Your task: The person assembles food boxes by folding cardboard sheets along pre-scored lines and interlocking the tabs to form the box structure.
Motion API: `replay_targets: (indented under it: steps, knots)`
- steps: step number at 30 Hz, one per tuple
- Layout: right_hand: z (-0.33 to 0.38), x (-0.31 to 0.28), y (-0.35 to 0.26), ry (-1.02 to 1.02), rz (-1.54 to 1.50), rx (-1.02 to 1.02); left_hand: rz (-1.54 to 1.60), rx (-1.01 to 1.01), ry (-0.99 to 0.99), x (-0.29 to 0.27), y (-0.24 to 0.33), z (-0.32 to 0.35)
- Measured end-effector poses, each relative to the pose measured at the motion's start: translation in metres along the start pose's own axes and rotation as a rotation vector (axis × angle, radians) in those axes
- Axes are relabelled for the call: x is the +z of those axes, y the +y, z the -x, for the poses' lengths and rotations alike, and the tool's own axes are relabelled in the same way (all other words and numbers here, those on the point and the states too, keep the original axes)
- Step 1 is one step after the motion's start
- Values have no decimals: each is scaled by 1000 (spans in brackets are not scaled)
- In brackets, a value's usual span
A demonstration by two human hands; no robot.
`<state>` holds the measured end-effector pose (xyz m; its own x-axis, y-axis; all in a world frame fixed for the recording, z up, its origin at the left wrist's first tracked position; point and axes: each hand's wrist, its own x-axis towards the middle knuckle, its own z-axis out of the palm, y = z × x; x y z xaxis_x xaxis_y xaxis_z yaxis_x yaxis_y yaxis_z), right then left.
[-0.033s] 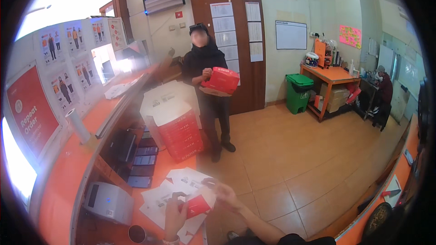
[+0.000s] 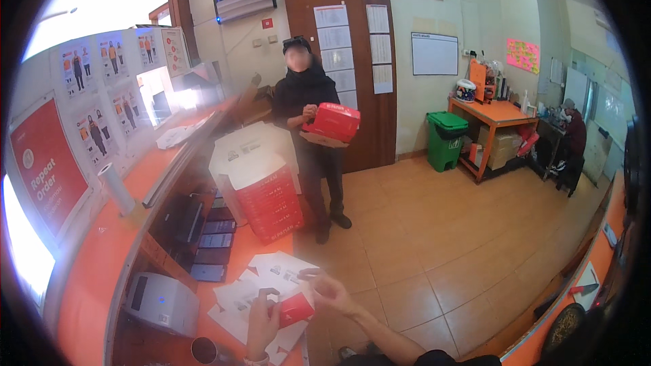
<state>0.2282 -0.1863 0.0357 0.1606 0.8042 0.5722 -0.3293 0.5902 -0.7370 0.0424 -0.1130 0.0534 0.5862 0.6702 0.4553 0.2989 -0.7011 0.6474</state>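
Note:
A small red-and-white cardboard box (image 2: 297, 309) is held low in front of me, over the orange counter's near end. My left hand (image 2: 263, 320) grips its left side, thumb and fingers curled about the edge. At its upper right, the bent fingers of my right hand (image 2: 331, 294) close on the pale flap; part of the flap is hidden by them. Beneath and beyond the box lie several flat white carton blanks (image 2: 274, 270), overlapping on the counter. Farther back, folded red cartons stand in a stack (image 2: 270, 207), with large white blanks (image 2: 249, 152) about its top.
A person in dark clothes (image 2: 305, 95) faces me beyond the stack, holding a red carton (image 2: 333, 122). On the left are a grey printer (image 2: 161, 303), a dark cup (image 2: 203, 349) and a row of phones (image 2: 213, 255). A green bin (image 2: 446, 139) stands across the tiled floor.
The small box has tipped slightly in my hands, and my right fingers have shifted a little. The other person's red carton has moved slightly to the right.

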Motion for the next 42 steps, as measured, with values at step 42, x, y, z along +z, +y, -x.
replay_targets:
  steps: [42]
  knots:
    - [4, 15, -18, 303, 904, -242, -258, 160, 176, 45, 43, -5]
